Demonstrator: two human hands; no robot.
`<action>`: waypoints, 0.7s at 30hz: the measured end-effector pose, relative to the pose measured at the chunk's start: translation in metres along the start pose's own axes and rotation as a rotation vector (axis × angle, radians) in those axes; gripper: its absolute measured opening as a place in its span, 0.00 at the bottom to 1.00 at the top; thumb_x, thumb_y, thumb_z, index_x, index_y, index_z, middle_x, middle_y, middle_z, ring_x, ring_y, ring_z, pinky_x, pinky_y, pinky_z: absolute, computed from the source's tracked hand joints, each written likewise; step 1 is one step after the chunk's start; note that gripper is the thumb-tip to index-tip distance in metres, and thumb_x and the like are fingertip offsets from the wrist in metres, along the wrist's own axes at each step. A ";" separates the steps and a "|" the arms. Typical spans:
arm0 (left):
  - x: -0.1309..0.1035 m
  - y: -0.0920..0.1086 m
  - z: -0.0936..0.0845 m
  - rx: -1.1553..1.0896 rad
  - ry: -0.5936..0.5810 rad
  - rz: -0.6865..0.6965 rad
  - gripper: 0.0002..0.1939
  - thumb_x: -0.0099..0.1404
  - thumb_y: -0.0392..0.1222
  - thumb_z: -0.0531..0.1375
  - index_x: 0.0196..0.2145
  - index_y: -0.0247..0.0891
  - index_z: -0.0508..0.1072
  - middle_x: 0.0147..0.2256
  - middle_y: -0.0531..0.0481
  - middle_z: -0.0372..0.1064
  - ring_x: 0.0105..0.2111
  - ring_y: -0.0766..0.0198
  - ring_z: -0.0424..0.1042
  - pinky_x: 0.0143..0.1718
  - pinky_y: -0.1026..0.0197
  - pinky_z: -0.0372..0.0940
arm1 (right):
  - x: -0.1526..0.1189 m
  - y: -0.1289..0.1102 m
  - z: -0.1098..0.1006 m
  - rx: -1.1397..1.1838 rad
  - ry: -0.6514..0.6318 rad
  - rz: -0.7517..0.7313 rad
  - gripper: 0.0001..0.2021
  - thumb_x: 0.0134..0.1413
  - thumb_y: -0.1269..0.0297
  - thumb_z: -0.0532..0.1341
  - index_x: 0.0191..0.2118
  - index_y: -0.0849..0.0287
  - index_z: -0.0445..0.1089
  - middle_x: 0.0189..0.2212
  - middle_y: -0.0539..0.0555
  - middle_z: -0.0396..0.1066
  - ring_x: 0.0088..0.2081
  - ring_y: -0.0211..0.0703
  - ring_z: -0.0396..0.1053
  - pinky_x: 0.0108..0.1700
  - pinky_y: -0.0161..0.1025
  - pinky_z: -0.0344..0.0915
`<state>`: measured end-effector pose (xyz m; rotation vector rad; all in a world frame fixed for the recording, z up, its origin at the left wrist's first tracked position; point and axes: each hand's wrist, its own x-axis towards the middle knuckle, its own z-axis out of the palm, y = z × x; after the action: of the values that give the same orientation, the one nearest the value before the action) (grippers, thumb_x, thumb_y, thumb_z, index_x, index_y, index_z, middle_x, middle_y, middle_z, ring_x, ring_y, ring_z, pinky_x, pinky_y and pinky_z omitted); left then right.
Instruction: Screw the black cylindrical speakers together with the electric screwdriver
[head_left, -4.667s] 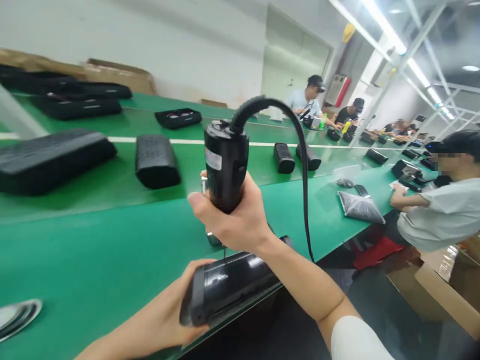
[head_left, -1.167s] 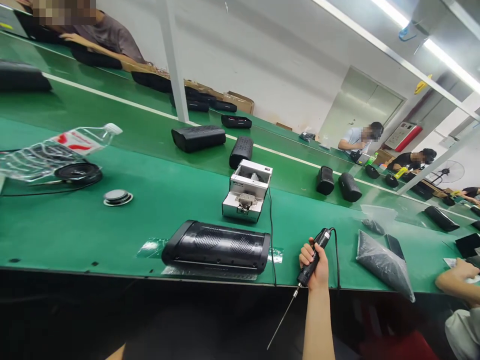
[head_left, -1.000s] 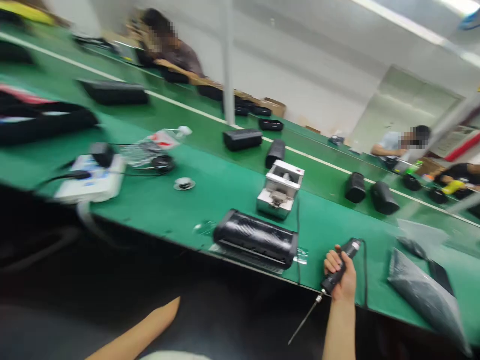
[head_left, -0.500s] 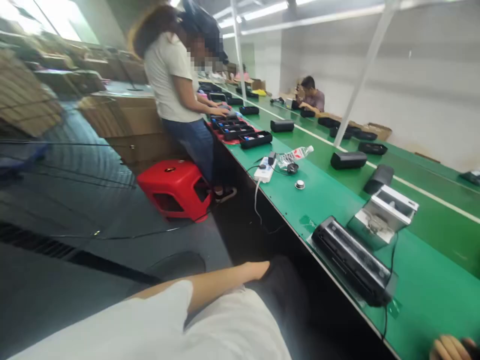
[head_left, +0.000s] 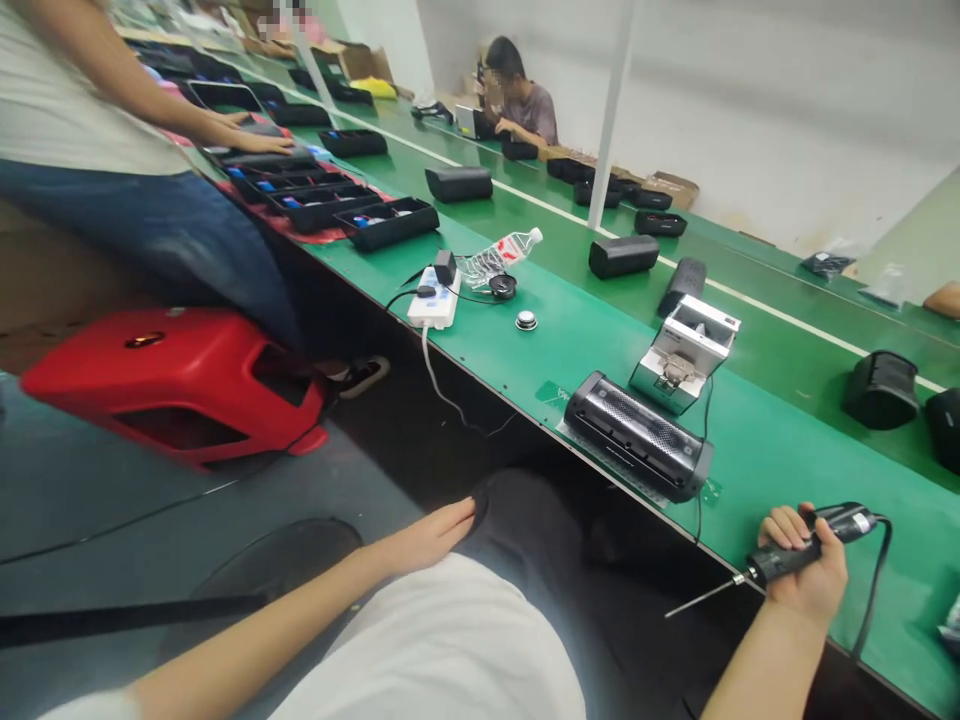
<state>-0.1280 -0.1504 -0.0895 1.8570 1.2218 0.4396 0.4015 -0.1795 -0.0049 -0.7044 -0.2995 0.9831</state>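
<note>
Now right hand (head_left: 802, 572) is gripping black corded electric screwdriver (head_left: 806, 546), fingers wrapped tight, at green table (head_left: 780, 455) edge | left hand (head_left: 435, 535) is resting flat on dark-trousered knee (head_left: 525, 520), fingers together | black ribbed speaker (head_left: 637, 437) is lying nearby

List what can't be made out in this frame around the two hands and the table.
- Left hand: its fingertips are lost against the dark trouser leg, head view.
- Screwdriver in the right hand: the bit's tip is too small to read.
- Speaker: its far side is turned away.
- White box: its contents are too small to identify.
- Table: cut off by the right edge.
</note>
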 end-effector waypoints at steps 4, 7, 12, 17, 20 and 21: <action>-0.013 0.018 -0.024 -0.042 0.261 0.043 0.23 0.76 0.55 0.55 0.30 0.40 0.80 0.27 0.50 0.79 0.29 0.57 0.76 0.36 0.61 0.73 | -0.001 -0.002 0.000 -0.022 -0.001 -0.005 0.30 0.34 0.73 0.79 0.44 0.60 0.66 0.28 0.39 0.49 0.24 0.26 0.52 0.24 0.21 0.60; 0.010 0.036 -0.042 -0.093 0.445 0.135 0.24 0.78 0.52 0.56 0.28 0.39 0.77 0.26 0.51 0.77 0.27 0.60 0.74 0.33 0.60 0.69 | -0.001 -0.005 0.001 -0.030 0.010 0.014 0.31 0.34 0.74 0.79 0.45 0.60 0.66 0.29 0.39 0.50 0.24 0.25 0.53 0.24 0.21 0.60; 0.110 0.087 -0.071 -0.252 0.524 0.441 0.34 0.79 0.71 0.52 0.36 0.37 0.77 0.32 0.48 0.79 0.33 0.61 0.75 0.41 0.56 0.73 | -0.002 -0.012 0.005 0.002 0.072 0.071 0.32 0.30 0.78 0.78 0.45 0.61 0.67 0.27 0.38 0.49 0.22 0.23 0.54 0.21 0.20 0.60; 0.231 0.137 -0.090 -0.412 0.302 0.676 0.42 0.75 0.80 0.47 0.41 0.36 0.78 0.36 0.41 0.81 0.37 0.57 0.80 0.46 0.52 0.77 | -0.011 -0.014 0.012 0.112 0.137 0.082 0.35 0.27 0.84 0.79 0.46 0.63 0.68 0.25 0.36 0.53 0.18 0.23 0.54 0.16 0.24 0.64; 0.278 0.154 -0.087 -0.442 0.067 0.755 0.46 0.75 0.82 0.45 0.43 0.34 0.79 0.38 0.37 0.83 0.38 0.55 0.83 0.47 0.52 0.77 | -0.026 -0.012 0.016 0.223 0.138 0.033 0.41 0.32 0.85 0.83 0.54 0.60 0.68 0.25 0.41 0.60 0.18 0.29 0.61 0.18 0.30 0.72; 0.288 0.157 -0.084 -0.438 -0.023 0.776 0.47 0.74 0.82 0.45 0.43 0.34 0.79 0.37 0.37 0.83 0.37 0.55 0.83 0.46 0.52 0.77 | -0.032 -0.012 0.017 0.263 0.139 0.012 0.43 0.36 0.85 0.84 0.58 0.59 0.67 0.25 0.43 0.63 0.19 0.31 0.63 0.20 0.33 0.75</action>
<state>0.0388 0.1141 0.0405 1.8670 0.2930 1.0079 0.3832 -0.2037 0.0179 -0.5310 -0.0427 0.9584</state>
